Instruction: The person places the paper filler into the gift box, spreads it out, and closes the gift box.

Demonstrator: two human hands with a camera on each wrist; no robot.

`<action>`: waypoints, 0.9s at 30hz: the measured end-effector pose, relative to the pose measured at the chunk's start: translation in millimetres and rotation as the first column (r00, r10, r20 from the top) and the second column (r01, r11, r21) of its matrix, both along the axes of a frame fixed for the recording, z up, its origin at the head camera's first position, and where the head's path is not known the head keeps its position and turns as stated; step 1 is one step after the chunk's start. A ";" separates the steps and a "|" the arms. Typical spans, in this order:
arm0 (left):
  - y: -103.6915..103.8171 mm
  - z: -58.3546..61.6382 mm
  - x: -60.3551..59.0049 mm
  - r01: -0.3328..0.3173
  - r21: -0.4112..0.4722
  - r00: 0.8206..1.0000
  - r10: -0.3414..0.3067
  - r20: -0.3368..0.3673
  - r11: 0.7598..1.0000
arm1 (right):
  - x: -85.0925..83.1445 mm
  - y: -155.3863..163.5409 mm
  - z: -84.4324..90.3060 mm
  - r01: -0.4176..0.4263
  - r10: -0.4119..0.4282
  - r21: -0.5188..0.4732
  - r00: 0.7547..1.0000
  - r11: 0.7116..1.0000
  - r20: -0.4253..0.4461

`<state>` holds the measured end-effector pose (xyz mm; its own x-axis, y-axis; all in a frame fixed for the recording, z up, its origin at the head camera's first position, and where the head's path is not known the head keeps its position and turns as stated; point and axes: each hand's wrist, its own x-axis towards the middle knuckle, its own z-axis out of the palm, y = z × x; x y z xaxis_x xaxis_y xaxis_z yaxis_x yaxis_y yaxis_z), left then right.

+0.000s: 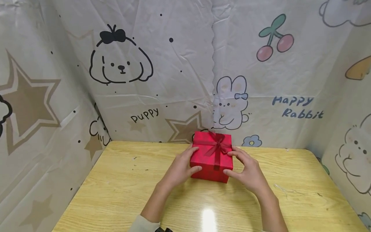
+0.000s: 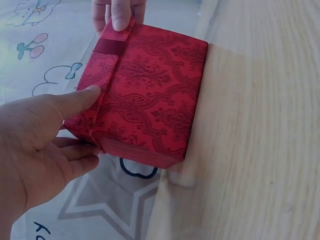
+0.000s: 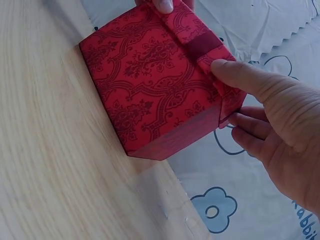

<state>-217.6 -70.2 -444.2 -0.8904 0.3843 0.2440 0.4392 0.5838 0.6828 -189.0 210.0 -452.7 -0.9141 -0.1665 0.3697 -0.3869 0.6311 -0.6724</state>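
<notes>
A red patterned gift box stands on the wooden table, near its far edge. Its lid is on the box, with a dark red ribbon bow on top. My left hand grips the lid's left side, thumb on the front rim and fingers along the side. On the opposite side my right hand holds the lid the same way. Both wrist views show the thumbs pressed on the lid's rim, beside the ribbon band. In the right wrist view, the fingers lie at the lid's lower edge.
The wooden table ends at a printed cloth backdrop behind the box, and cloth also hangs on both sides. A thin clear strand lies to the right. Small dark specks dot the table at left.
</notes>
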 end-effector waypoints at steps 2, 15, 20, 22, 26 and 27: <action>0.1 -2.1 -0.7 0.001 -0.013 1.000 -0.001 -0.011 1.000 | -0.9 0.1 -1.5 0.000 0.000 -0.002 1.000 1.000 0.003; -1.0 -11.7 -2.5 0.006 -0.027 0.999 -0.005 0.034 1.000 | -1.9 -0.6 -5.6 -0.021 0.026 -0.040 0.992 0.999 0.120; -0.7 -14.8 -5.5 -0.002 -0.043 0.999 0.004 0.043 0.999 | -5.1 -2.5 -6.4 0.004 0.007 -0.062 0.984 0.998 0.176; -0.5 -16.3 -6.7 -0.004 -0.048 0.999 0.006 0.039 0.999 | -6.5 -2.6 -6.7 0.015 -0.002 -0.065 0.980 0.998 0.200; -4.2 -18.5 -6.4 0.025 -0.044 0.998 -0.022 0.059 0.999 | -4.7 -1.1 -6.5 0.002 0.010 -0.049 0.971 0.999 0.240; -6.9 -18.5 -6.2 0.040 -0.038 0.997 -0.037 0.073 0.998 | -3.6 0.1 -5.4 -0.003 0.010 -0.030 0.970 1.000 0.242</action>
